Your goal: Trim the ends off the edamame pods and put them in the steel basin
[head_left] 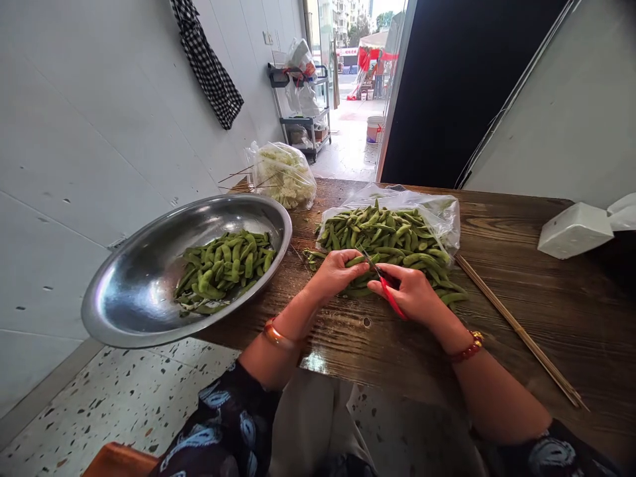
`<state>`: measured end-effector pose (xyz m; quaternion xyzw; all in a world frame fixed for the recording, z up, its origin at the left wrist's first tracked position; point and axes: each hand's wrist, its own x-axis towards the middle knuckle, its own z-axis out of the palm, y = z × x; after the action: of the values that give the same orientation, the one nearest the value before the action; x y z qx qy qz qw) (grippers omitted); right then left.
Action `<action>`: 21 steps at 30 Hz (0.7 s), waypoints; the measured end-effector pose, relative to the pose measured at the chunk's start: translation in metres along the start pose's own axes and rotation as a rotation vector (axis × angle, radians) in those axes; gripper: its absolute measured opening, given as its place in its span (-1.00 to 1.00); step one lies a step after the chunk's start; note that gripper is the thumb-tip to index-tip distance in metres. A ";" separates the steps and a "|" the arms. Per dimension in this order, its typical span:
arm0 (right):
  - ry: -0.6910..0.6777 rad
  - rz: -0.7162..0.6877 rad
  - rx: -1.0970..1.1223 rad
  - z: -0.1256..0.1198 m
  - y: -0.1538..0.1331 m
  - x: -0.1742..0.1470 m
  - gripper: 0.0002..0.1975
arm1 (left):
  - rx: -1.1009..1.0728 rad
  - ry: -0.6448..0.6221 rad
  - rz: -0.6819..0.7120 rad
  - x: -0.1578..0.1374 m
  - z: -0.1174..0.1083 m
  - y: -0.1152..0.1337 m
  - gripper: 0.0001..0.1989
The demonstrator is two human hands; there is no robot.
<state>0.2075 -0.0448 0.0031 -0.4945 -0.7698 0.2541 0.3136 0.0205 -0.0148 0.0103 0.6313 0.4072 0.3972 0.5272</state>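
Pinched in the fingers of my left hand (339,273) is a green edamame pod (356,261). My right hand (411,291) is closed round red-handled scissors (390,295), whose blades point up and left at the pod's end. Just beyond both hands, a heap of edamame pods (387,228) lies on a clear plastic bag (450,212), some spilling onto the wooden table (501,232). Left of my hands, a wide steel basin (134,291) holds more pods (226,265) and sits tilted at the table's edge.
A bag of cauliflower (285,175) lies behind the basin, with thin sticks beside it. Long bamboo skewers (521,331) rest to my right, and a white box (576,230) stands at the far right. Beyond the table are a trolley (305,122) and an open doorway.
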 end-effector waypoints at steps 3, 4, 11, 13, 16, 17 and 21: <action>-0.017 -0.006 0.030 0.000 0.000 0.001 -0.57 | -0.008 0.005 0.015 0.000 0.000 0.002 -0.74; -0.021 -0.003 0.038 0.000 0.000 0.001 -0.57 | 0.006 0.011 0.037 0.000 0.000 0.003 -0.75; 0.035 0.056 0.145 -0.001 0.000 0.002 -0.50 | -0.115 0.130 0.018 0.001 -0.002 0.002 -0.77; 0.059 0.073 0.182 -0.002 0.001 0.002 -0.47 | -0.263 0.168 -0.048 0.001 -0.003 0.001 -0.74; 0.057 0.082 0.206 -0.002 0.002 0.002 -0.46 | -0.398 0.199 -0.075 0.002 -0.004 -0.001 -0.70; 0.053 0.081 0.205 -0.001 0.002 0.002 -0.46 | -0.424 0.197 -0.075 0.002 -0.004 -0.001 -0.70; 0.025 0.060 0.135 0.003 0.003 0.000 -0.46 | -0.495 0.204 -0.061 0.003 -0.004 -0.001 -0.72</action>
<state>0.2066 -0.0439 -0.0010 -0.4983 -0.7317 0.3087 0.3479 0.0176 -0.0101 0.0106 0.4273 0.3673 0.5302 0.6336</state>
